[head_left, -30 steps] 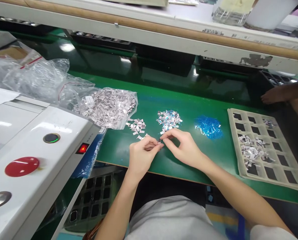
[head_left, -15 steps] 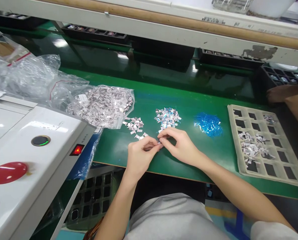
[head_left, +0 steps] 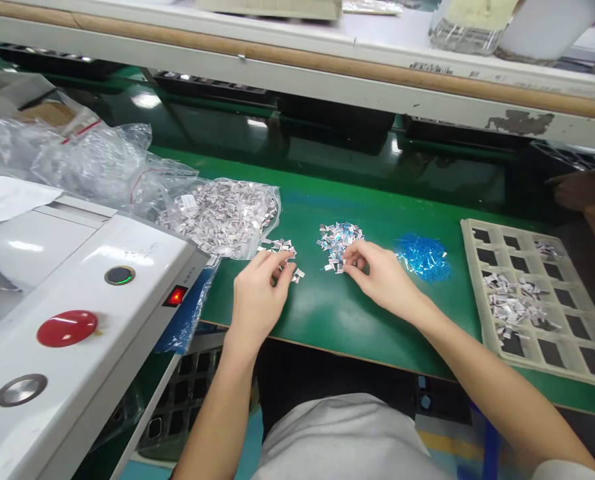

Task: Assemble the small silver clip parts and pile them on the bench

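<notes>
My left hand (head_left: 260, 293) is at a small heap of flat silvery-white pieces (head_left: 277, 245), thumb and fingers curled close together over its near edge. What they pinch is too small to make out. My right hand (head_left: 387, 277) touches the right side of a second heap (head_left: 334, 243), where silvery pieces are mixed with bits of blue. Its thumb and index finger are nearly together at the tips, and anything between them is hidden. Right of that heap lies a pile of thin blue film strips (head_left: 424, 257).
A clear bag (head_left: 227, 217) full of silvery pieces lies at left, by crumpled plastic bags (head_left: 97, 160). A white machine (head_left: 142, 320) with buttons borders the left side. A compartment tray (head_left: 482, 320) with loose pieces stands right. Another person's hand (head_left: 577, 190) shows far right.
My hands were together at the table's front and have parted. The left went left to the small heap; the right moved to the mixed heap. The view has shifted a little.
</notes>
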The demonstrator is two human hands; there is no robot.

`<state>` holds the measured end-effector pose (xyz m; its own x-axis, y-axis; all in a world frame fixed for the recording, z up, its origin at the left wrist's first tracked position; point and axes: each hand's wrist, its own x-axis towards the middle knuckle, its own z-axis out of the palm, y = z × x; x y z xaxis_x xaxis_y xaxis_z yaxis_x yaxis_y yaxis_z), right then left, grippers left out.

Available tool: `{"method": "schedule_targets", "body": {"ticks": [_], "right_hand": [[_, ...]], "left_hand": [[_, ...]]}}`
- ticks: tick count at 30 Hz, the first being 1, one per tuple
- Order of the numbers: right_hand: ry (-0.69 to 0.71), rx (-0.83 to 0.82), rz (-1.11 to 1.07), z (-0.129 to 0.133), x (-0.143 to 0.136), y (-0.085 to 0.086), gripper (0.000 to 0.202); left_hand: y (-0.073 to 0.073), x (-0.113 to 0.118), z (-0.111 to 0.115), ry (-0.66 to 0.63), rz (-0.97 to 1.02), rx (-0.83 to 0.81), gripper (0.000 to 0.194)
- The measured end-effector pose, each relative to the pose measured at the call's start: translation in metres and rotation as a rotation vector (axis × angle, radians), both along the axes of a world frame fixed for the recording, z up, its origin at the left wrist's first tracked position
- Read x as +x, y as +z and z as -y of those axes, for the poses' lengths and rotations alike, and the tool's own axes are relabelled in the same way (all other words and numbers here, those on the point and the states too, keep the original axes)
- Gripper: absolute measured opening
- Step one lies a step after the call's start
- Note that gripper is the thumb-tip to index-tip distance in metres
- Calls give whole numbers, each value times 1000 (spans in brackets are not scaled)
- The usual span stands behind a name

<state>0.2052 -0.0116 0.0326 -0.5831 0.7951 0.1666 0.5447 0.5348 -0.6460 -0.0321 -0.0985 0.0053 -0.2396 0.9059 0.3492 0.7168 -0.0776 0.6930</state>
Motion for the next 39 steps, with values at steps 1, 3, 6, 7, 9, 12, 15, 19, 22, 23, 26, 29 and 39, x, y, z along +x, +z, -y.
{"method": "schedule_targets", "body": {"ticks": [1, 3, 6, 7, 9, 12, 15, 19, 22, 23, 26, 29, 39], "right_hand": [[-11, 29, 34, -4, 1, -1, 15], [-19, 100, 86, -10, 2, -4, 16], [-37, 214, 102, -21, 2, -7, 13], [-51, 243, 90, -27, 3, -7, 12], [-106, 278, 53, -45, 5, -8, 10], [-231, 295, 15, -84, 10, -13, 12], [-318, 277, 61, -124, 13, -25, 20], [-318, 258, 174, -154, 12, -40, 28], [-280, 264, 199, -159, 13, -44, 32], [-273, 272, 197, -159, 13, -45, 33], [-269, 293, 177, -156, 15, -47, 34], [-252, 302, 158, -152, 16, -49, 34], [-279, 309, 147, -157, 15, -51, 32]], "left_hand": [[0, -7, -6, 16, -79, -26, 21], [-1, -15, -17, 21, -197, -88, 24], [-6, -18, -28, -20, -275, -139, 27], [-9, -18, -30, -29, -283, -128, 28], [-13, -16, -32, -36, -284, -81, 31], [-16, -15, -31, -44, -217, 0, 31], [-12, -12, -26, -63, 12, 48, 25], [-4, 3, -11, -63, 528, -31, 18], [-2, 22, 4, -81, 764, -78, 18], [-2, 28, 8, -89, 810, -84, 17], [-6, 43, 17, -106, 897, -91, 18], [-10, 52, 19, -116, 914, -91, 18], [-10, 61, 14, -171, 853, -135, 15]]}}
